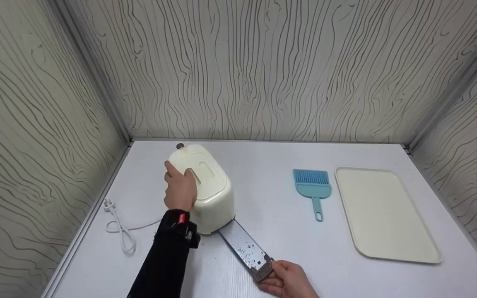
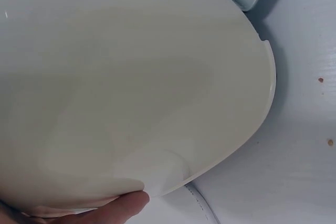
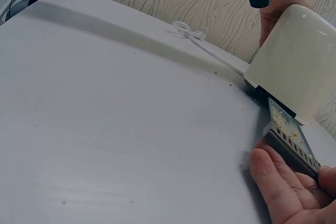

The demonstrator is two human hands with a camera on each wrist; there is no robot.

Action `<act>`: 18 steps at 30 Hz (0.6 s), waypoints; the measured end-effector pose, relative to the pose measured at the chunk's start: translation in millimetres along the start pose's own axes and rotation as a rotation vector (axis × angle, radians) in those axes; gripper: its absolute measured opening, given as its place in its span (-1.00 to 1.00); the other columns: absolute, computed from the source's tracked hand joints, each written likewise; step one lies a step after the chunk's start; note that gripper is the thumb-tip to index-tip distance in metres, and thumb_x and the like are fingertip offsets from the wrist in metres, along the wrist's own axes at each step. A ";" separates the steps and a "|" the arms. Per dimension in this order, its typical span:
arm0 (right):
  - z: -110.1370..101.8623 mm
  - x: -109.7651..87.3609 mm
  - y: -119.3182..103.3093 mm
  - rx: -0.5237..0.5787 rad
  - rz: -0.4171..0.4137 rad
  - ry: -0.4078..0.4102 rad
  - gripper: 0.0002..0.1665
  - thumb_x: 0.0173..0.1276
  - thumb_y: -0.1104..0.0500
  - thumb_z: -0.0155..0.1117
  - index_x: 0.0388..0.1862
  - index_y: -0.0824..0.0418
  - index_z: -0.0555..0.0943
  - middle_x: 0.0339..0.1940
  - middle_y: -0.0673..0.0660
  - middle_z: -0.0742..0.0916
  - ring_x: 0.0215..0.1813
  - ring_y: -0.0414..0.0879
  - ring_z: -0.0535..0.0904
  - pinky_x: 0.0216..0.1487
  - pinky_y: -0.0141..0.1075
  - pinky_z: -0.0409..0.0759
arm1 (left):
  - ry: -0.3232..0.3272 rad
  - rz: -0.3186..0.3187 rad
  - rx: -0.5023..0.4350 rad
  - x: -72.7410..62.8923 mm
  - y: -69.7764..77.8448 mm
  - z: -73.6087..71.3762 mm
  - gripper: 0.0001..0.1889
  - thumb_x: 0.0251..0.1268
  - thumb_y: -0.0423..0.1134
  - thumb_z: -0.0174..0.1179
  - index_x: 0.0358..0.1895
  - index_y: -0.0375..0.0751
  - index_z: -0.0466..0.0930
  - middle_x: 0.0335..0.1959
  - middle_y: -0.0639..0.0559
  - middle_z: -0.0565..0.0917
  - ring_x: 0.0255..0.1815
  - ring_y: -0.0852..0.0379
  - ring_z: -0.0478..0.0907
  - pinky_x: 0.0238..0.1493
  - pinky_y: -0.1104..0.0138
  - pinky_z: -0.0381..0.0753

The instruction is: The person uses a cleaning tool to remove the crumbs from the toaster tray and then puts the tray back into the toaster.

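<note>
One crumb tray (image 1: 242, 244), jutting from cream toaster (image 1: 215, 211).
Right hand (image 1: 290, 279): fingers pinching its grey handle (image 1: 263, 270). Left hand (image 1: 180, 192): fingers spread on toaster. Risk: tilting could spill crumbs (image 3: 283, 125) onto surface (image 1: 263, 186).

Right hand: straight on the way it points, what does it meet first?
Beyond the crumb tray that it pinches, the right hand would probably meet the near end of the toaster; depth is hard to judge.
</note>
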State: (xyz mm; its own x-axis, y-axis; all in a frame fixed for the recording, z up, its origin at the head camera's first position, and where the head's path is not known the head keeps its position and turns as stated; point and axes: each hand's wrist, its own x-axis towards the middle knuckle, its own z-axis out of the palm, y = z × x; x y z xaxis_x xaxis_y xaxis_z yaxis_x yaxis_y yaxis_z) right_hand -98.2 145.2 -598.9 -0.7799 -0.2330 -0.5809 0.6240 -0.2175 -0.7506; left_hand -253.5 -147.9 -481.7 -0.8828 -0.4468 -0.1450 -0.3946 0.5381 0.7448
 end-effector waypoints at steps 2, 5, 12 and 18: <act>-1.9 -0.6 -0.6 -0.001 0.003 0.007 -0.62 0.71 0.24 -0.18 0.21 0.56 0.38 -0.28 0.22 0.78 -0.14 0.04 0.81 0.02 -0.10 0.76 | 0.002 0.001 0.003 0.2 -0.2 0.5 -0.21 0.61 0.10 -0.34 0.65 -0.12 -0.49 0.61 -0.32 0.04 0.26 -0.50 0.45 0.22 -0.29 0.48; -4.3 -1.6 -1.9 -0.003 0.002 0.016 -0.62 0.71 0.24 -0.17 0.21 0.55 0.39 -0.28 0.20 0.78 -0.14 0.03 0.81 0.02 -0.11 0.76 | 0.003 0.004 0.004 0.7 -0.4 0.9 -0.22 0.61 0.10 -0.34 0.65 -0.12 -0.49 0.61 -0.33 0.05 0.25 -0.50 0.46 0.20 -0.28 0.49; -9.4 -4.0 -5.4 0.006 -0.037 0.016 -0.64 0.70 0.25 -0.16 0.16 0.55 0.41 -0.33 0.18 0.78 -0.19 0.00 0.81 -0.03 -0.12 0.78 | 0.003 0.010 -0.002 0.1 -0.4 0.8 -0.21 0.61 0.09 -0.33 0.65 -0.11 -0.50 0.61 -0.32 0.05 0.23 -0.48 0.48 0.19 -0.28 0.49; -17.7 -5.8 -11.2 0.048 -0.065 0.010 -0.61 0.70 0.24 -0.14 0.21 0.59 0.34 -0.33 0.18 0.77 -0.19 -0.01 0.81 0.00 -0.12 0.77 | 0.009 0.009 -0.002 -0.3 -0.8 1.1 -0.21 0.61 0.10 -0.31 0.65 -0.11 -0.48 0.61 -0.32 0.06 0.25 -0.48 0.47 0.19 -0.28 0.50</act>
State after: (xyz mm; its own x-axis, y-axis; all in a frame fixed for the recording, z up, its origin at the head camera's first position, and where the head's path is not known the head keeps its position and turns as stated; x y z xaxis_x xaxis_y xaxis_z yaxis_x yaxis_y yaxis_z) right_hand -101.5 165.8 -592.8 -0.8194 -0.2072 -0.5344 0.5730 -0.2769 -0.7713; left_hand -253.2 -147.4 -483.1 -0.8840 -0.4484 -0.1319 -0.3858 0.5406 0.7476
